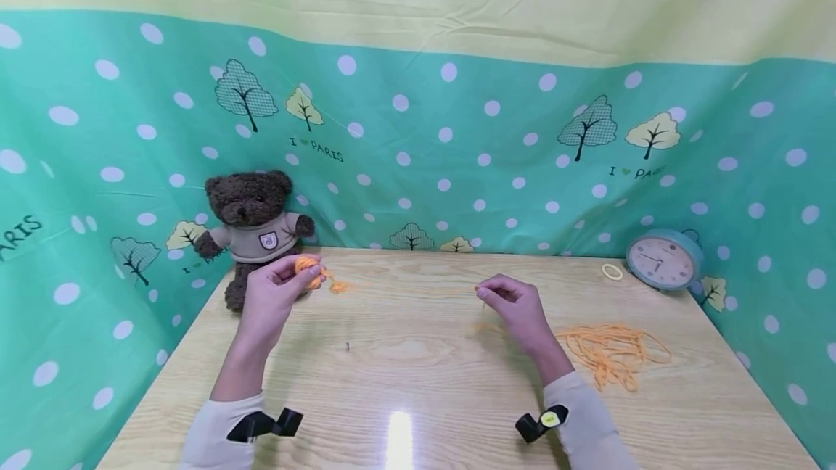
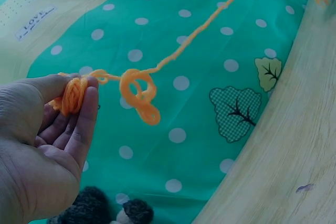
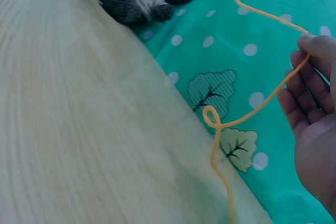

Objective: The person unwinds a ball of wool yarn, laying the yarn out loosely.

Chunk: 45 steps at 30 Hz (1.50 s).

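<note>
My left hand (image 1: 273, 296) pinches a small wound bundle of orange yarn (image 1: 307, 272) between thumb and fingers, raised in front of the teddy bear. Close beside the bundle, a looped tangle of yarn (image 2: 139, 93) dangles in the left wrist view. From there a single strand (image 2: 202, 27) stretches across to my right hand (image 1: 519, 307), which pinches it between thumb and fingertip. Below the right hand, the strand hangs with a small curl (image 3: 211, 116) in the right wrist view. A loose heap of the same yarn (image 1: 610, 354) lies on the table by the right forearm.
A brown teddy bear (image 1: 251, 212) in a grey shirt sits at the back left. At the back right stand a round alarm clock (image 1: 662, 261) and a pale ring (image 1: 612, 272). A tiny dark bit (image 1: 347, 347) lies on the wooden table (image 1: 405, 376). A dotted green curtain (image 1: 418, 143) encloses it.
</note>
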Motion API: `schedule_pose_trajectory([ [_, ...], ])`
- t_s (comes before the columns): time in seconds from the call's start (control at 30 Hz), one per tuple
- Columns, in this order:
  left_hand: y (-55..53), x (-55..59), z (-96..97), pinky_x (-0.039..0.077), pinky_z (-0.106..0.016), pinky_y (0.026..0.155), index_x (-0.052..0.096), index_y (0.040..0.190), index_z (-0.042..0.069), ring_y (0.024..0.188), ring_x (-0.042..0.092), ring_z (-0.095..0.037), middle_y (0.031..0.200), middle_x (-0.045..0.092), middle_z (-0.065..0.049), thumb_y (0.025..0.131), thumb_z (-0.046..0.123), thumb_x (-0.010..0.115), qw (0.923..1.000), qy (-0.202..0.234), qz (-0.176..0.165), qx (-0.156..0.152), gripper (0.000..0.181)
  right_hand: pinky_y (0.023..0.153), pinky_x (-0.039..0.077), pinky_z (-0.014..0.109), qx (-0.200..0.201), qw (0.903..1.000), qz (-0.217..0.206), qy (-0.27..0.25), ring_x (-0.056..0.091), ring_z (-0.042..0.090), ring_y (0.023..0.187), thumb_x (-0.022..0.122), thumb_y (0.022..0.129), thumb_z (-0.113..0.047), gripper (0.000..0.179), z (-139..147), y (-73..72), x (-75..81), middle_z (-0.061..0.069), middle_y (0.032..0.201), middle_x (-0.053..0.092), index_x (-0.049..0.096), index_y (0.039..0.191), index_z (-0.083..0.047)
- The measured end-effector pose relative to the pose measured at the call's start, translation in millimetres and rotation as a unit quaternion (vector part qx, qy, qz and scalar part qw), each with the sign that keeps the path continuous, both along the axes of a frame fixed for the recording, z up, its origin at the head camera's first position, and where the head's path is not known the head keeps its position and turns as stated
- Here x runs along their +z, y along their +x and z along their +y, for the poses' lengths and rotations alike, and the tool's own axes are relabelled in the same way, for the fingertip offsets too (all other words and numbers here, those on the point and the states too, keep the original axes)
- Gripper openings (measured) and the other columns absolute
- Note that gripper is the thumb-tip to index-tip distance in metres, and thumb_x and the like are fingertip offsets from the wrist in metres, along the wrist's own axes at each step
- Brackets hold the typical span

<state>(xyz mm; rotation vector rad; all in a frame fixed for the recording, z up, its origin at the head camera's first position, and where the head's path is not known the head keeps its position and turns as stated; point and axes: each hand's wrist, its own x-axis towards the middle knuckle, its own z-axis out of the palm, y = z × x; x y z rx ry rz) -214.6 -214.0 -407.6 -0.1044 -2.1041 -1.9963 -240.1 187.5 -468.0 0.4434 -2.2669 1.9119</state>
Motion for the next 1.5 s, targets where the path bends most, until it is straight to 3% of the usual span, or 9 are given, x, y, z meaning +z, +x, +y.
schedule_pose_trajectory([
  [0.23, -0.2, 0.5, -0.9, 0.06, -0.017, 0.076, 0.07, 0.122, -0.003, 0.089, 0.073, -0.002, 0.098, 0.077, 0.011, 0.096, 0.02, 0.076, 0.9999, -0.011, -0.001, 0.0, 0.036, 0.08, 0.058, 0.022, -0.037, 0.9992, -0.006, -0.015, 0.067, 0.006, 0.089, 0.073, 0.098, -0.019, 0.026, 18, -0.1, 11.3, -0.013, 0.095, 0.073, 0.072, 0.108, 0.005],
  [0.67, 1.0, 1.2, 0.3, 0.061, -0.019, 0.079, 0.067, 0.126, -0.008, 0.09, 0.073, -0.001, 0.098, 0.077, 0.013, 0.097, 0.02, 0.074, 0.9998, -0.015, -0.012, 0.0, 0.04, 0.084, 0.055, 0.016, -0.108, 0.9937, 0.003, -0.032, 0.066, 0.005, 0.09, 0.071, 0.099, -0.019, 0.031, 49, 1.0, 23.9, -0.015, 0.094, 0.073, 0.07, 0.11, 0.01],
  [1.0, 1.7, 4.7, -0.2, 0.061, -0.018, 0.077, 0.075, 0.114, 0.006, 0.088, 0.074, -0.005, 0.096, 0.078, 0.009, 0.096, 0.017, 0.076, 0.9999, 0.013, -0.005, 0.0, 0.022, 0.087, 0.053, 0.015, -0.138, 0.9887, 0.002, -0.057, 0.065, 0.005, 0.092, 0.07, 0.1, -0.02, 0.029, 62, 3.3, 32.0, -0.013, 0.091, 0.073, 0.071, 0.108, 0.008],
  [1.23, 0.9, 3.5, -1.6, 0.061, -0.017, 0.077, 0.075, 0.115, 0.005, 0.088, 0.074, -0.004, 0.096, 0.078, 0.01, 0.096, 0.018, 0.076, 0.9999, 0.012, -0.004, -0.001, 0.023, 0.092, 0.05, 0.016, -0.151, 0.9835, 0.01, -0.1, 0.063, 0.009, 0.099, 0.071, 0.099, -0.016, 0.027, 73, 3.8, 33.8, -0.011, 0.088, 0.074, 0.071, 0.108, 0.009],
  [1.5, 1.2, 2.6, -3.4, 0.061, -0.017, 0.077, 0.074, 0.116, 0.005, 0.089, 0.074, -0.003, 0.097, 0.078, 0.01, 0.097, 0.017, 0.074, 0.9999, 0.013, 0.001, -0.004, 0.023, 0.092, 0.049, 0.015, -0.178, 0.9782, 0.003, -0.108, 0.063, 0.008, 0.103, 0.072, 0.098, -0.017, 0.027, 85, 3.6, 34.9, -0.011, 0.087, 0.074, 0.072, 0.108, 0.008],
])
